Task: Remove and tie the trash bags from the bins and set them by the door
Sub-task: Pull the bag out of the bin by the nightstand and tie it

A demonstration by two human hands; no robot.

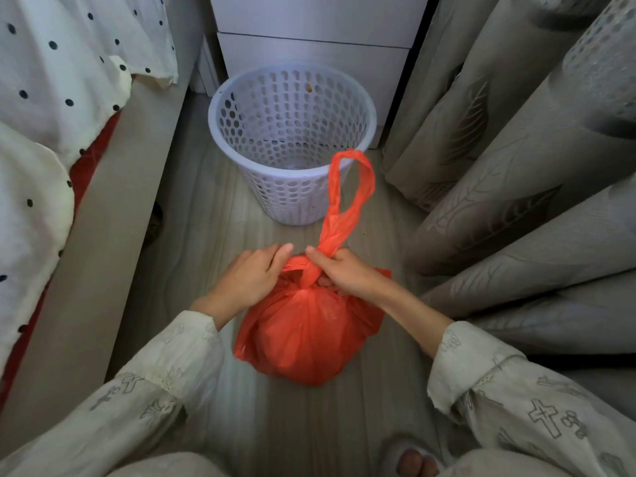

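Head view
Trash bag (303,335): red-orange plastic, full and rounded, sitting on the pale wood-grain floor (220,208) between the person's forearms, just in front of the bin and apart from it.
Bag neck: gathered and twisted into a knot at the top of the bag, directly between the two hands.
Handle loop (347,191): one long loop of the bag's plastic rising from the knot, standing up and overlapping the near rim of the bin from this angle.
Left hand (249,275): at the left side of the knot, fingers curled together over a bunched strip of the bag plastic, fingertips pointing toward the right hand.
Right hand (339,271): at the right side of the knot, thumb and fingers closed round the base of the handle loop, pinching it where it meets the knot.
Bin (292,139): pale lavender plastic basket with perforated walls, upright on the floor, no bag inside; a small yellowish speck sits on its inner far wall.
Cabinet (316,39): white, with drawer fronts, directly behind the bin.
Curtain (516,173): grey-beige with leaf pattern, hanging in heavy folds along the right.
Bedding (62,80): white fabric with dark dots on the left, over a red layer.
Sleeves (516,390): pale patterned fabric, on both forearms.
Foot (414,459): toes in a light slipper, bottom edge.
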